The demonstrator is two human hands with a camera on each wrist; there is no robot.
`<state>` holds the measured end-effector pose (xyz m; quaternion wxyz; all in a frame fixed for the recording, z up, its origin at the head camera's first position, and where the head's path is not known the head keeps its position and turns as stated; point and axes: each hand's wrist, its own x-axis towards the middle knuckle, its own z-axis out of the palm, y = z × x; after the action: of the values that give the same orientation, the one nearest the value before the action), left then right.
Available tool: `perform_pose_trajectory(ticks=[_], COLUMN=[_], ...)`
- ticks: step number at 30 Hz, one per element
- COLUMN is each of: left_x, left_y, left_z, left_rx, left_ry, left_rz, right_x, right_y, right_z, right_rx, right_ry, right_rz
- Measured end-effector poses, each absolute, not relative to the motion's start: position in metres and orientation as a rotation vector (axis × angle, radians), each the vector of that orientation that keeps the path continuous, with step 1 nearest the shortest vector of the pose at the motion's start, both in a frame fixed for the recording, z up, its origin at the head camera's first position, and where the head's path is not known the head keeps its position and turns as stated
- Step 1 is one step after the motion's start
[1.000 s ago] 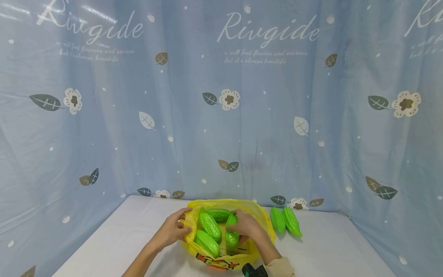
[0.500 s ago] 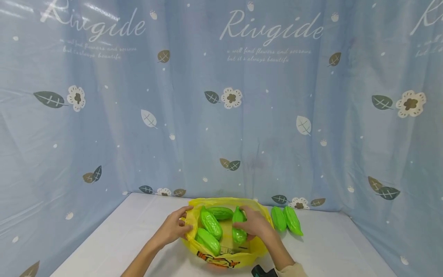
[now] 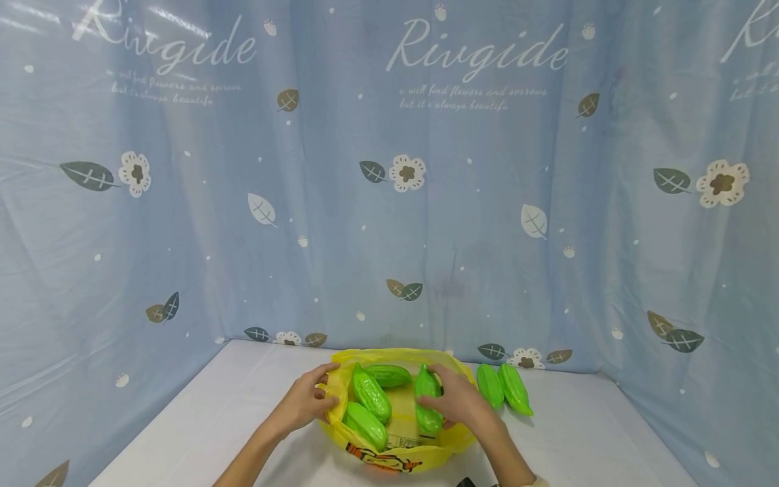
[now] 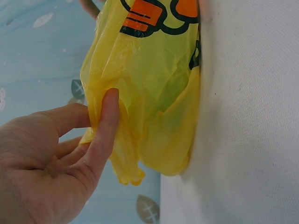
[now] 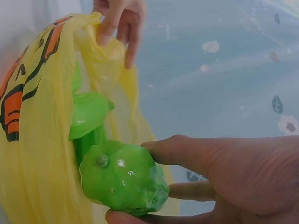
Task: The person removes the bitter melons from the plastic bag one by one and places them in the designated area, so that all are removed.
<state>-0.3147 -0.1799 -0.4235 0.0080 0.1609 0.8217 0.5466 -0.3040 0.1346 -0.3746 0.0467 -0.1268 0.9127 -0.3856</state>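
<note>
A yellow plastic bag (image 3: 453, 443) stands with its mouth spread wide on the white table. My left hand (image 3: 310, 399) pinches its left rim; the left wrist view has the thumb on the outside of the yellow film. Inside the bag, toward its right side, my right hand (image 3: 456, 399) grips a glossy green bitter melon (image 3: 429, 409), thumb on one side and fingers on the other. The right wrist view shows that melon's (image 5: 124, 175) stem end and bumpy skin. Several more melons lie in the bag's left and back part, among them a tilted one (image 3: 371, 393).
Two more green melons (image 3: 514, 389) lie side by side on the table, just right of the bag. A blue patterned curtain (image 3: 414, 223) encloses the table (image 3: 584, 433) at the back and sides. A flat printed surface (image 3: 402, 441) shows at the bag's bottom.
My right hand has shifted to the right with the bitter melon, widening the gap to the other melons in the bag. My left hand keeps its hold on the rim.
</note>
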Motion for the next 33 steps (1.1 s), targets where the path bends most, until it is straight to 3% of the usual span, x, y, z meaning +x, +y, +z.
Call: perform_pose_trajectory(ticks=[12, 33], left_x=[-0.316, -0.315], left_y=[-0.179, -0.182], left_z=[-0.424, -0.423], left_rx=[0.496, 0.504], left_ry=[2.582, 2.606], left_rz=[1.689, 1.674], right_x=[-0.291, -0.283], right_y=[0.149, 0.183], right_z=[-0.369, -0.357], right_rx=[-0.428, -0.242], right_ry=[2.822, 2.931], right_rz=[-1.19, -1.104])
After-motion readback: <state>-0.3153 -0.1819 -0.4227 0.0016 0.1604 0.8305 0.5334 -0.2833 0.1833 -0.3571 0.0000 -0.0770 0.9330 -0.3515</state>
